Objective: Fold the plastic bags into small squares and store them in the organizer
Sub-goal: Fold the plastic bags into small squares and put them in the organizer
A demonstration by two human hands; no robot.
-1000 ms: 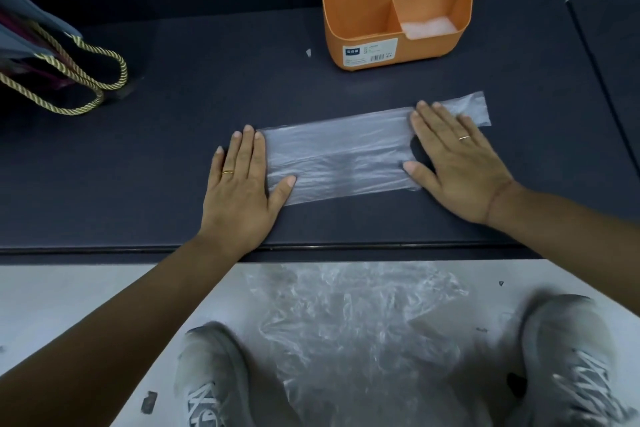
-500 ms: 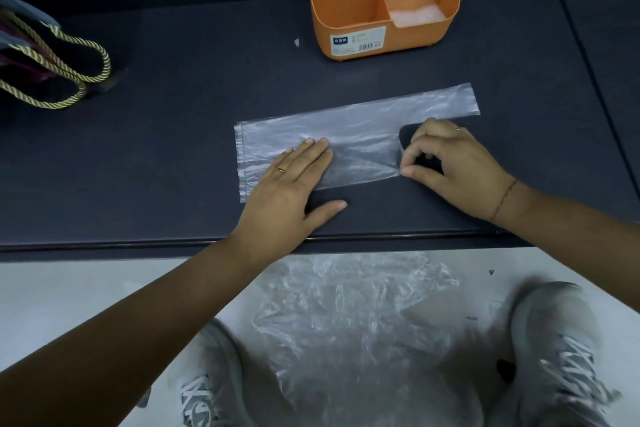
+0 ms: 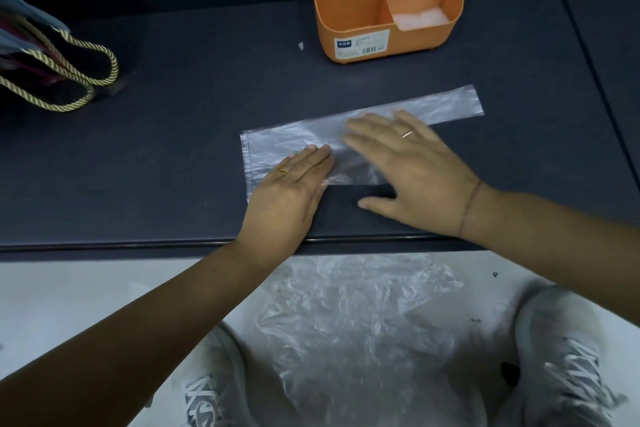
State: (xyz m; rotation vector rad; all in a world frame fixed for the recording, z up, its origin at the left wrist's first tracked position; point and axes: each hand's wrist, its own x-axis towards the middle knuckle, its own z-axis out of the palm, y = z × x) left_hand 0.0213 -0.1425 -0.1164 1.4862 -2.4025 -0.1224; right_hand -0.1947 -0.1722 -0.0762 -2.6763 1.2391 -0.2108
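Since half a second ago, our right hand (image 3: 415, 173) has let go of its pinch on the bag's near edge and now lies flat, fingers straight and spread, pressing down on the middle of the bag (image 3: 284, 146). Our left hand (image 3: 291, 191) has stayed where it was, palm down with fingers straight and together on the bag's left part. Neither hand grips anything.

We see the bag as a long clear strip lying flat on the dark table (image 3: 194, 135), running from left to right and slanting slightly away from us toward its right end, which is narrower than the rest. Our right thumb rests on the bare table just in front of the strip. The fingertips of our two hands lie just beside each other; we cannot tell whether they touch. Each hand wears a thin ring.

Behind the bag, well apart from it, stands the orange organizer (image 3: 349, 10), with pale folded plastic in its front right compartment and in the back ones. At far left a tote (image 3: 20, 28) with gold rope handles sits on the table. Below the table edge, loose crumpled bags (image 3: 360, 322) lie on the pale floor between our grey shoes (image 3: 571, 367).
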